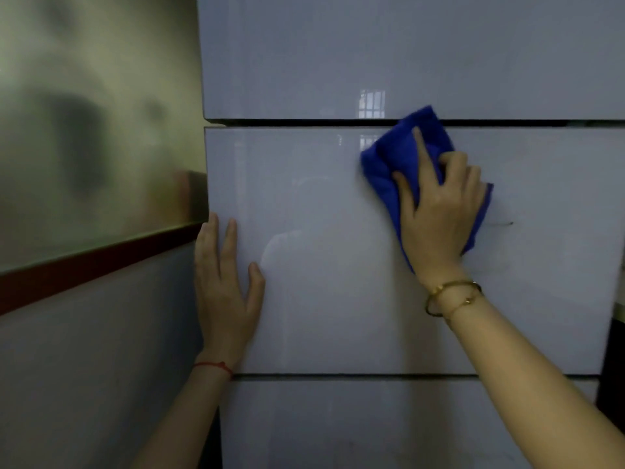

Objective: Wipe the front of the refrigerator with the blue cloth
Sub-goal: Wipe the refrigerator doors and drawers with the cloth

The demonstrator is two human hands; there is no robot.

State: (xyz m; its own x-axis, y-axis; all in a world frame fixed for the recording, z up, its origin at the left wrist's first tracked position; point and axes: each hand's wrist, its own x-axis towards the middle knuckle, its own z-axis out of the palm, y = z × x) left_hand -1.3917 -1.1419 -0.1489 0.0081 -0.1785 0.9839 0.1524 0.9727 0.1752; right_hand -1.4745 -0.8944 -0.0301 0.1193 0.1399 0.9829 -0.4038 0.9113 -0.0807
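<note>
My right hand (436,211) presses the bunched blue cloth (406,154) against the refrigerator (321,299), grip clenched on it; my left hand (223,292) lies flat, grip released, bracing the door's edge.

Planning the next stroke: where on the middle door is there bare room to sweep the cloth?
Free: the wide stretch between the left hand and the right hand, and below to the lower seam. Crowded: the top right, where the blue cloth overlaps the upper seam.

You're working in dim, cool light; a barred window reflection (371,103) glares on the glossy refrigerator door (321,231), the left wall (84,130) is smeared and blurry, and straight edges bow toward the frame borders
</note>
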